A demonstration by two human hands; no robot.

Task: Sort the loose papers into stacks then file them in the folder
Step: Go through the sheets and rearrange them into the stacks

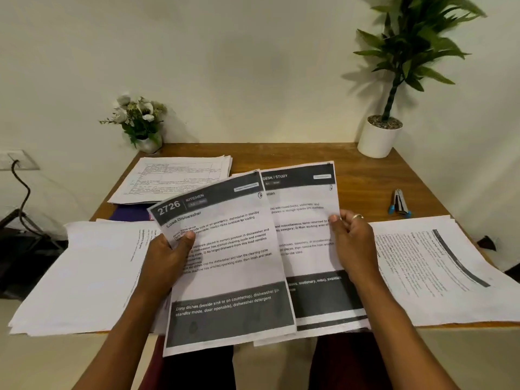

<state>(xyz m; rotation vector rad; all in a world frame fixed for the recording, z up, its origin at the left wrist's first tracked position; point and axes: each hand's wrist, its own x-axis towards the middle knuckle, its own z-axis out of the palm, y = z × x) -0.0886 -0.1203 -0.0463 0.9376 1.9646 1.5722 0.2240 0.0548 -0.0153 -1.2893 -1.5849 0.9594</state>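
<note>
Paper light, floppy, slippery; best held at side edges: left hand pinches kitchen sheet, right hand pinches desk sheet.

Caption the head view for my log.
Left hand holds the Kitchen sheet, right hand the Desk/Study sheet, over the desk.

The white printed kitchen sheet carries dark grey bands with white lettering at top and bottom. The white desk/study sheet at its 3 o'clock repeats that pattern. The wooden table is warm brown. At 10 o'clock a purple flat folder shows. At 2 o'clock a metal stapler has blue grips, and the round pot is white under a green leafy plant.
</note>
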